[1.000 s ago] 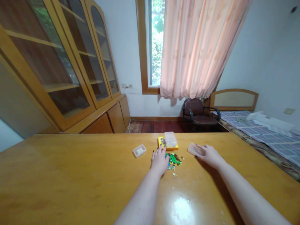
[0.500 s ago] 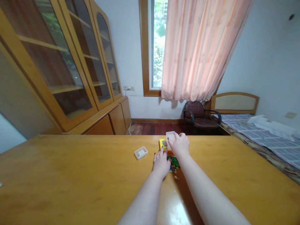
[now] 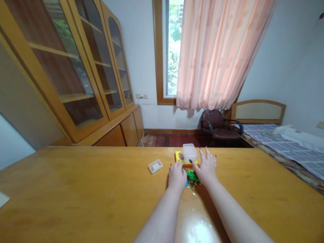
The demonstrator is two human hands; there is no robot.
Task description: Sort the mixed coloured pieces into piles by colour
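Note:
A clear plastic box (image 3: 189, 152) rests on a flat yellow box (image 3: 179, 156) near the far table edge. My right hand (image 3: 207, 168) is open beside it, fingers spread, with the thumb close to the clear box's near corner. I cannot tell whether the thumb touches it. My left hand (image 3: 177, 177) lies low over the table, open, its fingertips by the yellow box's near edge and its thumb beside a pile of small green pieces (image 3: 192, 176). Tiny blue and yellow pieces (image 3: 188, 184) lie at the pile's near side.
A small clear tray (image 3: 155, 166) with something pale in it stands left of my hands. One loose pale piece (image 3: 194, 194) lies nearer me on the wooden table (image 3: 88, 189). Beyond the table are a brown armchair (image 3: 219, 125) and a bed (image 3: 268, 133).
My right hand has let go of the clear plastic box, which now rests on the yellow box, and its fingers have spread to the right. My left hand stays beside the pile.

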